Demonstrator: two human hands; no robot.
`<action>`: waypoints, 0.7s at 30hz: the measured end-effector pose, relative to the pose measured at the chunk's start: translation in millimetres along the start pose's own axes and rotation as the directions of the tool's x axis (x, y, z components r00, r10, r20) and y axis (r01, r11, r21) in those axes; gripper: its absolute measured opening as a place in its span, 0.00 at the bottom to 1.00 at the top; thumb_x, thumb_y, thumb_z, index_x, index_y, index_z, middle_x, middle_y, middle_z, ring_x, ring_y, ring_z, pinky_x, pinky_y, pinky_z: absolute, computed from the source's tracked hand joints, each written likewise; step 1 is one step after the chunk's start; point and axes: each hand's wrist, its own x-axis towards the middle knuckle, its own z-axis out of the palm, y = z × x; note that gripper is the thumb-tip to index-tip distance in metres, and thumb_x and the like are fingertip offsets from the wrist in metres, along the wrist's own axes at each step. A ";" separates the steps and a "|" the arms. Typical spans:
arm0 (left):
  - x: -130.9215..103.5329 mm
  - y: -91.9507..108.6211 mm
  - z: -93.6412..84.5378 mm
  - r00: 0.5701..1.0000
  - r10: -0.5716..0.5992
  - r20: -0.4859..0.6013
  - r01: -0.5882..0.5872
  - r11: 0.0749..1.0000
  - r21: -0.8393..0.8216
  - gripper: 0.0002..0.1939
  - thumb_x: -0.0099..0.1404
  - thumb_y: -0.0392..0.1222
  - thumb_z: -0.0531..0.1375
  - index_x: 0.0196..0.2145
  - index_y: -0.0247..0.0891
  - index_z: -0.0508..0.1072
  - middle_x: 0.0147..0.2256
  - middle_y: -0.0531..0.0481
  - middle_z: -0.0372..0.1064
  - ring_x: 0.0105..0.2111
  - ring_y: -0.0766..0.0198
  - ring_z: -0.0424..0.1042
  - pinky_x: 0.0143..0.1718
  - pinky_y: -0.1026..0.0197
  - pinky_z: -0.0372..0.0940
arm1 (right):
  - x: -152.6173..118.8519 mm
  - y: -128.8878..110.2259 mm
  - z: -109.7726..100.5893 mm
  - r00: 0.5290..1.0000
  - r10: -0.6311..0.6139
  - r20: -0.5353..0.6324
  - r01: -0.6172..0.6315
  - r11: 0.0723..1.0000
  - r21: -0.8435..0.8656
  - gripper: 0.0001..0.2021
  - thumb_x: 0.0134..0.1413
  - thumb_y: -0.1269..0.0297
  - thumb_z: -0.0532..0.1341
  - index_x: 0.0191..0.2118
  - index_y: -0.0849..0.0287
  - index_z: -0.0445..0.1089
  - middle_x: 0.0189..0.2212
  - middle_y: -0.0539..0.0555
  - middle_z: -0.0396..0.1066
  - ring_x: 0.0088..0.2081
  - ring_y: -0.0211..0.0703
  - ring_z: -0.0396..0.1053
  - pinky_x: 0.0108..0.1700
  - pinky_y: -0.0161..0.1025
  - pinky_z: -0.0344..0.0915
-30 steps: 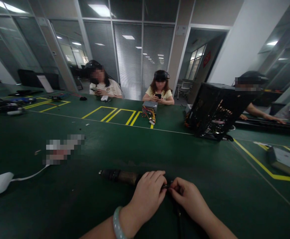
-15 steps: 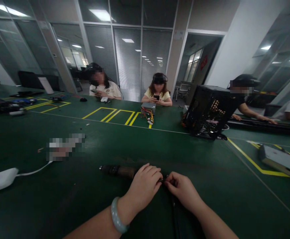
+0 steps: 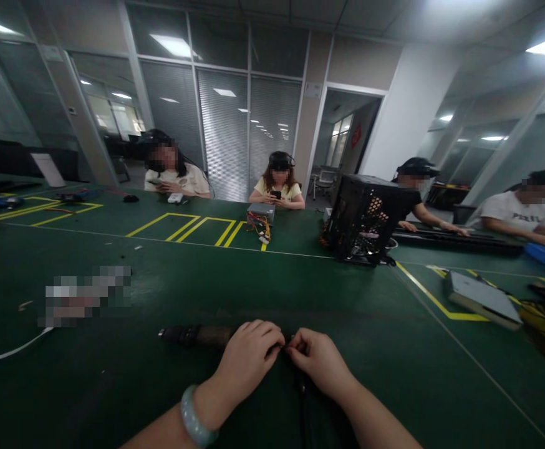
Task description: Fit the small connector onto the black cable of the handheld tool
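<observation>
A dark electric screwdriver (image 3: 200, 335) lies on the green table with its metal tip toward the left. My left hand (image 3: 252, 354) curls over its right-hand part, fingers wrapped round it and hiding that end. Close beside it, my right hand (image 3: 317, 360) is closed in a pinch at the tool's rear end, where a black cord (image 3: 303, 402) runs down toward me. What exactly lies between the right fingertips is too small and dark to make out.
Beyond my hands stand a black computer case (image 3: 359, 218) and a power supply (image 3: 262, 212) with coloured wires. A flat grey metal box (image 3: 482, 298) lies to the right. On the left are a blurred-out object and a white cable (image 3: 15, 354). Several people sit across the table.
My view has turned to the right, so the scene sits further left and another person shows at the right. Both hands keep their places at the screwdriver, with only slight finger movement.
</observation>
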 end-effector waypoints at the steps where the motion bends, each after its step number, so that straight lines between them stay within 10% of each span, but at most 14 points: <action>1: 0.1 0.2 0.1 1.000 -0.002 0.003 0.002 1.000 -0.002 0.09 0.63 0.32 0.57 0.39 0.44 0.71 0.43 0.55 0.69 0.44 0.60 0.67 0.45 0.56 0.59 | 0.0 0.0 0.1 1.000 -0.001 -0.001 0.001 1.000 0.001 0.03 0.52 0.66 0.61 0.31 0.58 0.71 0.26 0.48 0.73 0.28 0.37 0.68 0.29 0.31 0.57; 21: 7.6 -4.4 -1.7 0.999 -0.039 0.028 0.040 0.999 -0.005 0.07 0.62 0.36 0.59 0.39 0.43 0.70 0.40 0.55 0.69 0.41 0.61 0.66 0.43 0.58 0.57 | 6.3 5.6 3.5 0.999 -0.006 -0.040 0.008 0.999 0.035 0.03 0.52 0.67 0.61 0.30 0.59 0.70 0.26 0.48 0.72 0.28 0.37 0.67 0.29 0.30 0.57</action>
